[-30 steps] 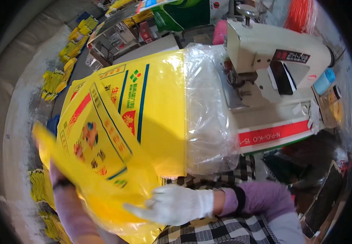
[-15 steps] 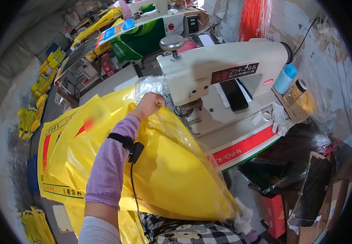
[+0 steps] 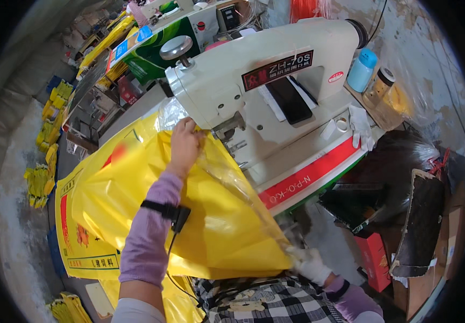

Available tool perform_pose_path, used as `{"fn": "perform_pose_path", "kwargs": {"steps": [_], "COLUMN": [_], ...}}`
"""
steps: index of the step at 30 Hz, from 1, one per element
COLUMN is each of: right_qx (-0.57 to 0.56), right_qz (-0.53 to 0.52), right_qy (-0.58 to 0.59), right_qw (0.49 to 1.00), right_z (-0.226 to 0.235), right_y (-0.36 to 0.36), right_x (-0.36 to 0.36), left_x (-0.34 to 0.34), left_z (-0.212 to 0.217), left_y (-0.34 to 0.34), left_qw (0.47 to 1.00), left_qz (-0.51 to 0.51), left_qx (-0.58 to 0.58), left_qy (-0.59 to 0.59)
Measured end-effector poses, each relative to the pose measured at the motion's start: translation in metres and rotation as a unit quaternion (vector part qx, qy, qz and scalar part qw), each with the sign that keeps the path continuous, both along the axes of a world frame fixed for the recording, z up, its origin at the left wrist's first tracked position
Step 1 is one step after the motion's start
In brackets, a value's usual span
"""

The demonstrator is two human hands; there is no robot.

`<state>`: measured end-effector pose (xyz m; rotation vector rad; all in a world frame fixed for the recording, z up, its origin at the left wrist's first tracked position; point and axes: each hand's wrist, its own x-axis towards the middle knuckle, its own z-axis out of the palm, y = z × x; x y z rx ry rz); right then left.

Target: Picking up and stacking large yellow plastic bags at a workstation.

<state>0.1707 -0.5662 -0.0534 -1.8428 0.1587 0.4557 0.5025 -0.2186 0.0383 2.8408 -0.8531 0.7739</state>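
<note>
A large yellow woven plastic bag with a clear plastic liner along its edge stretches from the sewing machine down to my lap. My bare left hand is closed on the bag's edge, right beside the machine's presser foot. At the bag's near right corner, my right hand in a white glove pinches the edge and liner. The fingertips of both hands are partly hidden by the folds. Part of the liner lies bunched beyond my left hand, against the machine head.
A black phone lies under the machine's arm. A white glove, blue bottle and jar stand at the right. Cardboard boxes and a red box are on the floor. Yellow bundles line the left wall.
My right hand has come up and slightly left with the bag's corner. My left hand keeps its hold beside the presser foot. The view has shifted, so the machine appears further left.
</note>
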Motion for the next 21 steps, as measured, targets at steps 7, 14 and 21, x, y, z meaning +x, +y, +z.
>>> {"fn": "perform_pose_path", "kwargs": {"steps": [7, 14, 21], "right_qx": [0.051, -0.006, -0.071], "right_qz": [0.136, 0.132, 0.102], "right_qy": [-0.131, -0.215, -0.303], "right_qw": [0.981, 0.968, 0.945], "right_z": [0.036, 0.052, 0.047], "right_y": [0.021, 0.061, 0.126], "right_x": [0.004, 0.068, 0.192], "left_x": [-0.185, -0.107, -0.077], "left_z": [0.05, 0.055, 0.162], "left_y": [-0.091, 0.029, 0.124], "left_qw": [0.74, 0.885, 0.885], "left_qz": [-0.286, -0.272, 0.04], "left_qx": [0.254, 0.197, 0.377], "left_qy": [0.554, 0.323, 0.271]}}
